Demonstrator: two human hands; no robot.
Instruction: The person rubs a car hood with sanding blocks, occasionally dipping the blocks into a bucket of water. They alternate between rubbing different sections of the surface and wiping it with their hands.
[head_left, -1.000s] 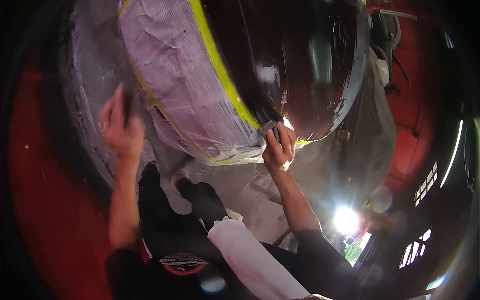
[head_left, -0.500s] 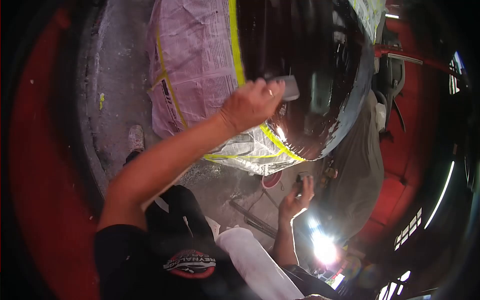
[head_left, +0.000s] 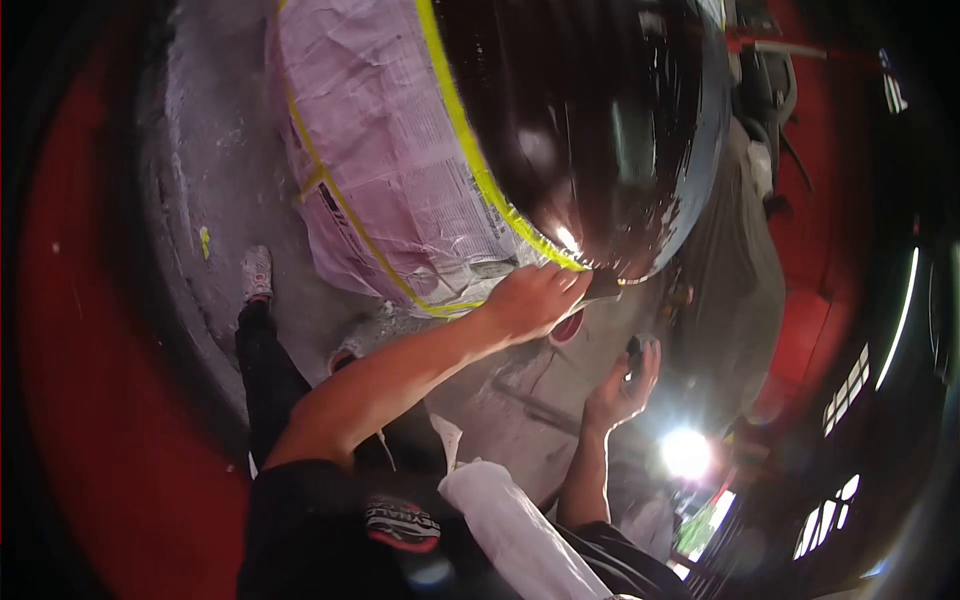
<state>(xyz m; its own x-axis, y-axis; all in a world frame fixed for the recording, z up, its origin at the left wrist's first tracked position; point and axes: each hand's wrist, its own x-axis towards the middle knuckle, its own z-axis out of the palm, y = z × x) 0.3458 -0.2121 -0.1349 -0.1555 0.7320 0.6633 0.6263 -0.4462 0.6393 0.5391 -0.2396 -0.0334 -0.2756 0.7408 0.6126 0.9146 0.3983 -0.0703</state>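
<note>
Bare, glossy dark car bodywork curves across the upper middle, wet-looking and streaked along its lower right edge. Yellow masking tape borders it, holding printed masking paper. My left hand is closed on a flat sanding block, which shows grey in the earlier frame, at the lower rim of the panel beside the tape. Lower right, away from the panel, my right hand is wrapped round a small dark object whose kind I cannot make out.
A reddish bucket stands on the grey floor behind my left hand. Dark cloth drapes something at the right. A bright lamp shines near my right forearm. A white roll-like thing lies near my torso.
My left hand has moved down with the sanding block, from the panel's face to its lower rim. My right hand has shifted slightly right in view. The camera view has shifted too.
</note>
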